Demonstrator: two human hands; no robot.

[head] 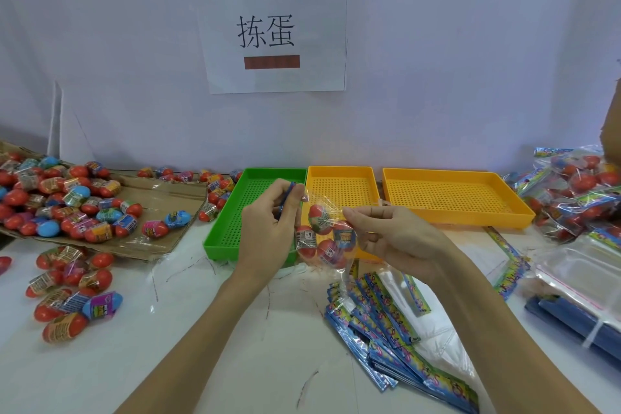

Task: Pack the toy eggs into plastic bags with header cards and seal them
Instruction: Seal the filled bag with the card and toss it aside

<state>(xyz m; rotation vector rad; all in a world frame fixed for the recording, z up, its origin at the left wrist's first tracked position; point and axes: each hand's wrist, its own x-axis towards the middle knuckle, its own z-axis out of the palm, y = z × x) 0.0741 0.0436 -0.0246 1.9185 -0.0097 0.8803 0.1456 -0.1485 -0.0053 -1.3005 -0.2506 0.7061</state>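
Hands are meeting above the white worktop (208, 346), in front of the green perforated plastic tray (232, 228). The left hand (268, 228) is pinching the blue header card (285, 198) at the top edge of a clear plastic bag (322, 239), fingers curled round it. The right hand (393, 239) is pinching the other side of the bag's mouth between thumb and fingertips. Four red toy eggs with printed wrappers (321, 218) are hanging inside the bag, held up off the worktop between the two hands.

Loose toy eggs in red, blue and pink (67, 198) are lying heaped on a flattened brown cardboard sheet (161, 191) at the left, with more spilling onto the worktop beside it. Two yellow perforated plastic trays (447, 202) are sitting side by side to the right of the green one. Blue printed header cards in a fanned stack (386, 329) are lying near the right forearm. Filled, sealed bags of eggs (578, 188) are piling up at the far right.
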